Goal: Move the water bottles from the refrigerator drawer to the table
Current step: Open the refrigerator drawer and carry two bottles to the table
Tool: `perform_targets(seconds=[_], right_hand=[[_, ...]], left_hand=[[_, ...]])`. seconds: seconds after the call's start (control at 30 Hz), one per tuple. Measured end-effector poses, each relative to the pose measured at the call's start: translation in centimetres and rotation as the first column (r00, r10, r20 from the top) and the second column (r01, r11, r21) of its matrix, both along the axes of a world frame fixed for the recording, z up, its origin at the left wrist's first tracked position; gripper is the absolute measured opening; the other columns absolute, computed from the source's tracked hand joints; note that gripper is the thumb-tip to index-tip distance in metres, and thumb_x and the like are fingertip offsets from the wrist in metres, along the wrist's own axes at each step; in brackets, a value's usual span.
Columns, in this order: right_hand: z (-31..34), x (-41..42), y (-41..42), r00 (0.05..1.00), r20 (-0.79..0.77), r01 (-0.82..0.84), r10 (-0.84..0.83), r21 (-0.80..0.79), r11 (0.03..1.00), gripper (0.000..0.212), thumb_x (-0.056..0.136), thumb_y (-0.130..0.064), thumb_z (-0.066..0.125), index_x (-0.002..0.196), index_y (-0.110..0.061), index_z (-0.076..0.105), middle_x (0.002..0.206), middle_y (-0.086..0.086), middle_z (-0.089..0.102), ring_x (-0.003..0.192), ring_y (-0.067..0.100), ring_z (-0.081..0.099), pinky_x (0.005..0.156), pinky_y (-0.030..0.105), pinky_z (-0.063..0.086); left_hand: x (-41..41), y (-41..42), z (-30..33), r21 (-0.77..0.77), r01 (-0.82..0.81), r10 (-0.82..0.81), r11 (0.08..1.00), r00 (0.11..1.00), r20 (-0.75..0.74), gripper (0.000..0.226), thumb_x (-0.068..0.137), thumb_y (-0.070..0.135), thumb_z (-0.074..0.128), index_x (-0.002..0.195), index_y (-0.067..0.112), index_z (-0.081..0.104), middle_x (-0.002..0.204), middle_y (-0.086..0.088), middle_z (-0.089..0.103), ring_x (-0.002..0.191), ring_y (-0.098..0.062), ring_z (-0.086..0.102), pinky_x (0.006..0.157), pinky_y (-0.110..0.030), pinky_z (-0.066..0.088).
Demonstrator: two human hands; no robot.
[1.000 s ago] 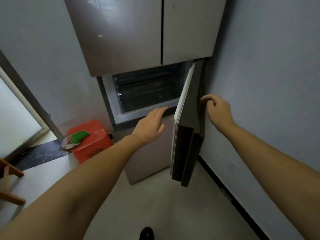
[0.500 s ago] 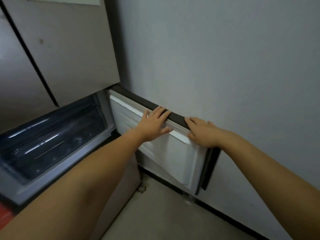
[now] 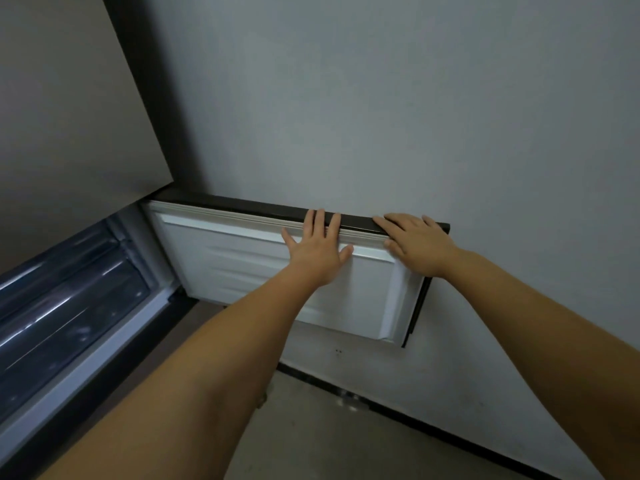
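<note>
The lower refrigerator door point(image 3: 263, 271) stands swung wide open against the grey wall, its white inner liner facing me. My left hand point(image 3: 317, 249) lies flat on the liner near the door's top edge, fingers straight and spread. My right hand point(image 3: 417, 244) rests over the door's top outer corner, fingers extended along the dark rim. At the lower left the open compartment shows a dark transparent drawer point(image 3: 65, 292). No water bottles are visible inside it from this angle.
The closed upper refrigerator door point(image 3: 69, 98) fills the upper left. A grey wall point(image 3: 415, 98) runs behind the open door, with a dark baseboard point(image 3: 398, 414) along the floor point(image 3: 329, 441). No table is in view.
My view has turned right and closer to the door. The door has swung fully back against the wall. Both hands stay on its top edge, the left now flatter on the liner.
</note>
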State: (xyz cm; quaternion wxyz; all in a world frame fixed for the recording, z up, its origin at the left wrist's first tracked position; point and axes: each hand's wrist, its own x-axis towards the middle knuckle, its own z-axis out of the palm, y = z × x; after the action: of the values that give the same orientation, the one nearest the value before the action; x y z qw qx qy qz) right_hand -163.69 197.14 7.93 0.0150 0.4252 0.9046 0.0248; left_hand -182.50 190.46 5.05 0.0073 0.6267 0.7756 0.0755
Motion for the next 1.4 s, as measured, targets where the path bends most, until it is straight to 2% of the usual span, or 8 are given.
perform_targets(seconds=[0.47,0.57,0.73,0.83,0.9,1.13,1.23,1.4], right_hand=[[0.7,-0.8,2.9,0.996,-0.03,-0.085,0.083,-0.061,0.994,0.055,0.103,-0.033,0.029,0.155,-0.021,0.013,0.16,0.006,0.016,0.147,0.023,0.017,0.12,0.048,0.009],[1.0,-4.8,0.2,0.942,-0.202,-0.275,0.269,0.0,0.962,0.053,0.099,-0.028,0.042,0.149,-0.013,0.031,0.155,0.009,0.029,0.143,0.024,0.028,0.118,0.043,0.019],[-1.9,-14.2,-6.3,0.803,-0.368,-0.538,0.47,-0.104,0.837,0.04,0.098,-0.02,0.044,0.136,-0.012,0.05,0.141,0.007,0.048,0.13,0.024,0.045,0.109,0.034,0.036],[-5.5,-19.2,-9.5,0.795,-0.306,-0.595,0.524,-0.222,0.772,0.035,0.097,-0.016,0.044,0.126,-0.007,0.06,0.132,0.013,0.055,0.125,0.029,0.05,0.105,0.035,0.039],[-7.7,-22.3,-11.7,0.785,-0.275,-0.618,0.555,-0.289,0.731,0.031,0.096,-0.013,0.045,0.116,-0.003,0.065,0.123,0.019,0.061,0.116,0.033,0.056,0.097,0.036,0.043],[-10.5,-32.4,-16.4,0.81,-0.296,-0.582,0.506,-0.508,0.635,0.032,0.1,-0.016,0.041,0.115,-0.004,0.066,0.119,0.011,0.065,0.11,0.027,0.059,0.081,0.023,0.04],[-11.3,-38.8,-16.6,0.877,-0.379,-0.481,0.296,-0.703,0.524,0.031,0.101,-0.014,0.04,0.116,0.0,0.063,0.12,0.016,0.064,0.102,0.026,0.061,0.077,0.022,0.044],[-12.5,-47.5,-16.8,0.906,-0.37,-0.318,-0.205,-0.915,0.248,0.035,0.101,-0.007,0.04,0.135,-0.005,0.047,0.129,0.016,0.058,0.106,0.028,0.06,0.081,0.034,0.05]], left_hand=[[-0.1,0.6,1.5,-0.002,-0.042,0.041,0.999,0.996,-0.081,0.069,0.097,0.051,0.036,0.153,0.022,0.008,0.161,-0.006,0.003,0.15,-0.025,-0.001,0.115,-0.062,0.002],[-1.6,-2.7,0.2,0.199,-0.091,0.098,0.976,0.995,-0.028,0.051,0.095,0.039,0.044,0.142,0.02,0.033,0.152,-0.007,0.027,0.143,-0.025,0.021,0.118,-0.054,0.012],[-6.6,-11.2,-3.0,0.097,-0.369,0.359,0.924,0.927,0.105,0.044,0.092,0.032,0.047,0.135,0.019,0.044,0.139,-0.006,0.04,0.133,-0.026,0.033,0.114,-0.046,0.022],[-11.3,-17.8,-4.4,0.006,-0.584,0.55,0.811,0.768,0.329,0.035,0.092,0.026,0.05,0.125,0.013,0.052,0.127,-0.012,0.05,0.121,-0.029,0.045,0.102,-0.039,0.038],[-14.2,-22.2,-5.0,-0.077,-0.712,0.64,0.698,0.571,0.514,0.022,0.093,0.023,0.049,0.109,0.011,0.057,0.113,-0.012,0.058,0.105,-0.027,0.054,0.091,-0.035,0.043],[-21.9,-30.4,-8.7,-0.29,-0.852,0.534,0.437,-0.014,0.845,0.013,0.096,0.015,0.049,0.087,0.01,0.058,0.093,-0.015,0.061,0.072,-0.022,0.058,0.072,-0.034,0.048],[-26.5,-31.0,-9.5,-0.348,-0.877,0.372,0.332,-0.217,0.903,0.017,0.097,0.016,0.048,0.108,0.008,0.058,0.087,-0.009,0.063,0.073,-0.019,0.06,0.069,-0.031,0.049],[-33.2,-31.2,-9.6,-0.38,-0.907,0.026,0.184,-0.381,0.924,0.023,0.1,0.006,0.037,0.085,0.01,0.054,0.081,-0.008,0.06,0.071,-0.017,0.058,0.069,-0.029,0.048]])
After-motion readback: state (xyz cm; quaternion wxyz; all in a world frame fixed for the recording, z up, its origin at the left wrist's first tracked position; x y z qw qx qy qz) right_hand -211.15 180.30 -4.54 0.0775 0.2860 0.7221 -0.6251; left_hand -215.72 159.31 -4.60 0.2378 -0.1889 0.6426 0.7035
